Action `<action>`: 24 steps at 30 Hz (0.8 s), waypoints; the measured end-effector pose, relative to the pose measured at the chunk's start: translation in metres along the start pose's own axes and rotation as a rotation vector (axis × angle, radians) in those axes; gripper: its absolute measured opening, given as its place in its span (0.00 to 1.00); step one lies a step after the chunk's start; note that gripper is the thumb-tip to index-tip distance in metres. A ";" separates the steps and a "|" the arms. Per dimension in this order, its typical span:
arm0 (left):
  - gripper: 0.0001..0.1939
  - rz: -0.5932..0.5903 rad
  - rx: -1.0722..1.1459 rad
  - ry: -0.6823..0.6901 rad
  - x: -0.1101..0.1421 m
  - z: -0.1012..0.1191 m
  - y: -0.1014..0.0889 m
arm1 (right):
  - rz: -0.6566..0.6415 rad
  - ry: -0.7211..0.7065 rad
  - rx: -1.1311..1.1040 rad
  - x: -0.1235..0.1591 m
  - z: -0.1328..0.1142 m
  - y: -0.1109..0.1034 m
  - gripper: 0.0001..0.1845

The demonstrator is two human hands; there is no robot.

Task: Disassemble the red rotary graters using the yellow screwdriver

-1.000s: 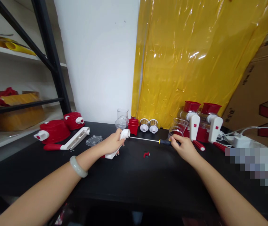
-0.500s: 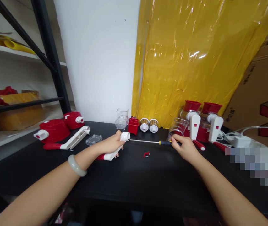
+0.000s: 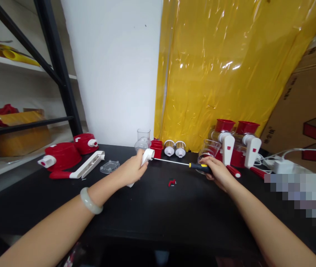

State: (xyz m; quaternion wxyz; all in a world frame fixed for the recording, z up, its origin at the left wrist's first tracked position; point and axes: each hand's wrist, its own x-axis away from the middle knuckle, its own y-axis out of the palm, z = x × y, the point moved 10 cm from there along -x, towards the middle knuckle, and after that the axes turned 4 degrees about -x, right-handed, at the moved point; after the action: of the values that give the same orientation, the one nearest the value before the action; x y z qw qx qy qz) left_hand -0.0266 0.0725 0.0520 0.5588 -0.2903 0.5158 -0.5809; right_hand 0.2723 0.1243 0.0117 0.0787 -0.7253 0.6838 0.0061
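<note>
My left hand (image 3: 133,168) is closed around a white crank handle (image 3: 147,156), its round end facing right. In my right hand (image 3: 214,167) is a screwdriver (image 3: 195,165) with a dark blue and yellow grip. The long shaft runs left and its tip meets the open round end of the crank handle; whether it sits on a screw is hidden. Below the shaft, a small red part (image 3: 171,182) lies on the black table (image 3: 158,215) with tiny metal bits beside it. Another white and red crank handle (image 3: 88,167) rests to the left of my left hand.
Two red bases (image 3: 63,155) stand at the left, near a clear plastic disc (image 3: 109,166). Along the back are a clear hopper (image 3: 143,136), red pieces (image 3: 156,149) and two grater drums (image 3: 175,148). Two assembled rotary graters (image 3: 224,139) and white cables (image 3: 285,159) are at the right.
The crank handle's round end has tilted upward in my left hand. My right hand has turned around the screwdriver's grip, showing more of it, and the grip end now sits lower.
</note>
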 end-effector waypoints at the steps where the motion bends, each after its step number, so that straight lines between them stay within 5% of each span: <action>1: 0.17 0.046 -0.057 0.019 0.000 0.003 -0.004 | -0.005 0.052 -0.050 0.000 0.005 0.001 0.14; 6: 0.19 0.109 -0.170 0.063 0.002 0.010 -0.008 | -0.063 0.183 0.054 0.001 0.020 0.006 0.17; 12: 0.20 0.042 -0.110 0.064 0.001 0.008 0.000 | 0.037 0.072 0.339 -0.004 0.013 -0.007 0.19; 24: 0.16 0.028 -0.027 0.063 -0.002 0.003 0.003 | 0.044 -0.143 0.530 0.001 -0.012 0.001 0.16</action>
State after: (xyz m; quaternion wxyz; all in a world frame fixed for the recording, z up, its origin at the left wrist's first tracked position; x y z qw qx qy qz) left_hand -0.0220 0.0740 0.0502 0.5465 -0.2721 0.5450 -0.5747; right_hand 0.2707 0.1217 0.0238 0.3138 -0.6621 0.6699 -0.1201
